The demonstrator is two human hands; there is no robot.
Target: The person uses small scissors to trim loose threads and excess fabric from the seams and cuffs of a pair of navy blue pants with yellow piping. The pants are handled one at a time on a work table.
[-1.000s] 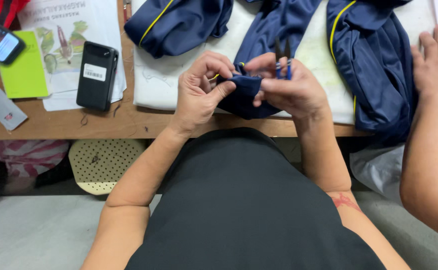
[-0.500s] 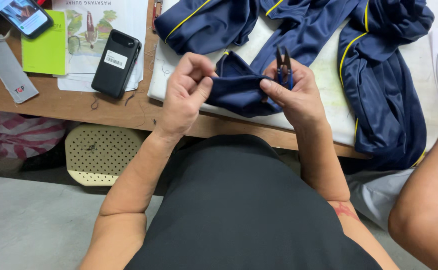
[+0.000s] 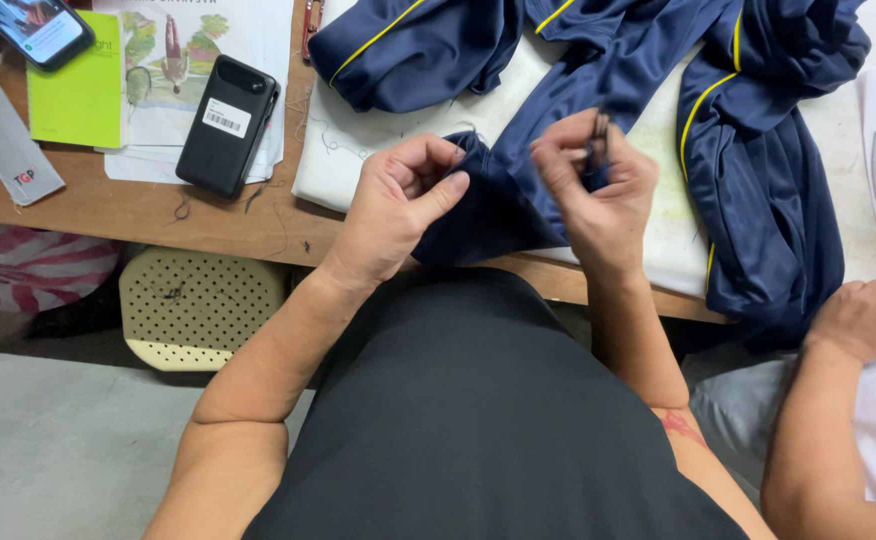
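Apparently mid-job, the left hand (image 3: 398,205) pinches a fold of the navy garment (image 3: 518,190) in closed fingers. The right hand (image 3: 593,175) grips small snips (image 3: 599,130) (fingers curled shut); loose threads (image 3: 328,140) litter the bench (image 3: 138,210), most fabric unhandled.

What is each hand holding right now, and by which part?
Left hand pinches the navy garment at a folded edge. Right hand grips small snips by the handle, tips up.
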